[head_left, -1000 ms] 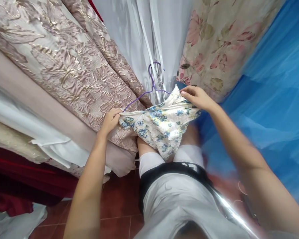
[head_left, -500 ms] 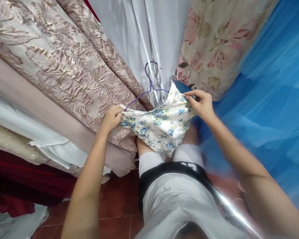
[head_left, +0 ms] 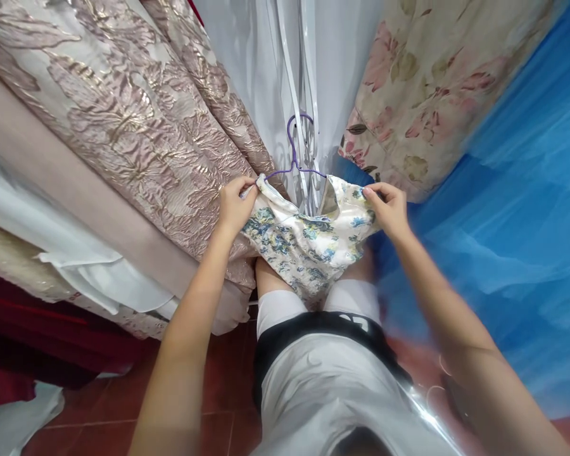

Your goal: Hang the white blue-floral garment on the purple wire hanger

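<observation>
A white sleeveless dress [head_left: 313, 244] with a blue and yellow flower print hangs in front of my legs, on a purple wire hanger [head_left: 294, 152]. My left hand [head_left: 237, 201] pinches the dress at its left shoulder, beside the hanger's arm. At the opposite shoulder, my right hand [head_left: 388, 206] grips the cloth between thumb and fingers. The neckline dips between the two shoulders. The hanger's hook is bare and points away from me, over white straps. Folds and my body hide the lower end of the dress.
Pink-gold brocade gowns [head_left: 137, 120] and several other garments hang at the left. White cloth with hanging straps [head_left: 308, 63] is ahead, next to a beige floral fabric [head_left: 408, 107]. Blue tulle [head_left: 503, 209] fills the right. Red tiles [head_left: 213, 405] cover the floor.
My left hand has risen and moved right, lifting the left shoulder of the dress onto the hanger's arm. The hanger now sits more level. My right hand has shifted slightly.
</observation>
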{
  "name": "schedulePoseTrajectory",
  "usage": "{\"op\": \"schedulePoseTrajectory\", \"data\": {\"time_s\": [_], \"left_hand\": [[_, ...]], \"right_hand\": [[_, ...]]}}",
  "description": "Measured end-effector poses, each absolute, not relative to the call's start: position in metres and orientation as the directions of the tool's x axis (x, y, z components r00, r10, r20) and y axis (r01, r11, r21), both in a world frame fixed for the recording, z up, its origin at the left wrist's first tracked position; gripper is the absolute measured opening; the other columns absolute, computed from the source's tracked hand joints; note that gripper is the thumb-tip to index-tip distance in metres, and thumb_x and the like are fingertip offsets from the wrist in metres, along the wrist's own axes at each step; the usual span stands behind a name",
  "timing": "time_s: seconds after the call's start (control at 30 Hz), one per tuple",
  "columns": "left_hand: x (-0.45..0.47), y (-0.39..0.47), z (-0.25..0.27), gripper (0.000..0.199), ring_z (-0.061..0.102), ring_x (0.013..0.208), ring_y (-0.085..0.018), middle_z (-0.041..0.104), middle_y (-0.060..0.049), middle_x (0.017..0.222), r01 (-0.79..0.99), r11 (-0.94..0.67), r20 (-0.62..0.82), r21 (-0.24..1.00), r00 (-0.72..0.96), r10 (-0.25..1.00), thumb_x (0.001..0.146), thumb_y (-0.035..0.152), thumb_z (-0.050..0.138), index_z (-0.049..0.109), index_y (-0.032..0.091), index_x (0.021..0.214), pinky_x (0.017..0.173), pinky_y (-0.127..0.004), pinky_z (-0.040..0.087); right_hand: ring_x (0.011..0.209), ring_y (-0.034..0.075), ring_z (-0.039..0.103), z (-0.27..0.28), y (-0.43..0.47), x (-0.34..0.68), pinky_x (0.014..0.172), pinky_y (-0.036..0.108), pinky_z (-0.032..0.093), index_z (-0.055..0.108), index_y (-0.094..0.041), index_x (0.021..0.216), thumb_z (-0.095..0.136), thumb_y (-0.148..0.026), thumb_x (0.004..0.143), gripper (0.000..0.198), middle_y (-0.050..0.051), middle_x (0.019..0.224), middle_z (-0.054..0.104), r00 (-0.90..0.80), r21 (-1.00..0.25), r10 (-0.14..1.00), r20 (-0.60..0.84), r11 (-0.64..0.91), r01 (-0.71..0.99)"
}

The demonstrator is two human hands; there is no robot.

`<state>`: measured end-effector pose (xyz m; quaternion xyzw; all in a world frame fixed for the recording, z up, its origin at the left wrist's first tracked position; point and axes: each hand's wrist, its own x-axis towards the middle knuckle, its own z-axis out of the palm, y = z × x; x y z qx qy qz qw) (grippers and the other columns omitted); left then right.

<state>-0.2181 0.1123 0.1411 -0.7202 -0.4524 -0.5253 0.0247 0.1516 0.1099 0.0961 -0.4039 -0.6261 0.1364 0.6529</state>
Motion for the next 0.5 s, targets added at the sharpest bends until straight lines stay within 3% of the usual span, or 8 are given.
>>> {"op": "schedulePoseTrajectory", "data": {"time_s": [0.13, 0.3, 0.4, 0.5], "left_hand": [[-0.213, 0.103, 0.141, 0.009, 0.064, 0.083, -0.018, 0.07, -0.002, 0.087, 0.701, -0.581, 0.788, 0.414, 0.044, 0.614, 0.09, 0.021, 0.061, 0.069, 0.019, 0.09, 0.08, -0.028, 0.05], [-0.194, 0.091, 0.137, 0.013, 0.065, 0.084, -0.019, 0.07, -0.003, 0.088, 0.702, -0.606, 0.809, 0.373, 0.074, 0.583, 0.094, 0.02, 0.056, 0.069, 0.019, 0.092, 0.08, -0.029, 0.048], [-0.198, 0.092, 0.139, 0.012, 0.065, 0.088, -0.02, 0.07, -0.004, 0.091, 0.725, -0.584, 0.819, 0.365, 0.048, 0.572, 0.095, 0.021, 0.056, 0.068, 0.02, 0.095, 0.084, -0.03, 0.049], [-0.212, 0.101, 0.135, 0.012, 0.064, 0.096, -0.023, 0.069, -0.006, 0.097, 0.788, -0.508, 0.841, 0.348, -0.023, 0.54, 0.096, 0.019, 0.054, 0.066, 0.02, 0.097, 0.091, -0.033, 0.047]], "right_hand": [[0.059, 0.012, 0.053, 0.117, 0.115, 0.156, 0.058, 0.027, 0.045, 0.069, -0.018, 0.072, 0.077, -0.037, 0.083, 0.024, 0.0, 0.066, 0.064, 0.181, -0.72, 0.699, 0.692, 0.651, 0.241], [0.058, 0.011, 0.051, 0.129, 0.112, 0.167, 0.056, 0.025, 0.044, 0.069, -0.017, 0.074, 0.076, -0.038, 0.084, 0.025, -0.001, 0.066, 0.062, 0.198, -0.732, 0.706, 0.68, 0.635, 0.247], [0.063, 0.012, 0.055, 0.14, 0.112, 0.161, 0.062, 0.026, 0.048, 0.07, -0.017, 0.077, 0.074, -0.036, 0.087, 0.022, 0.0, 0.07, 0.064, 0.192, -0.707, 0.683, 0.705, 0.655, 0.266], [0.08, 0.015, 0.064, 0.154, 0.096, 0.139, 0.077, 0.029, 0.053, 0.073, -0.017, 0.09, 0.068, -0.036, 0.093, 0.019, 0.003, 0.085, 0.07, 0.07, -0.669, 0.677, 0.732, 0.696, 0.26]]}}
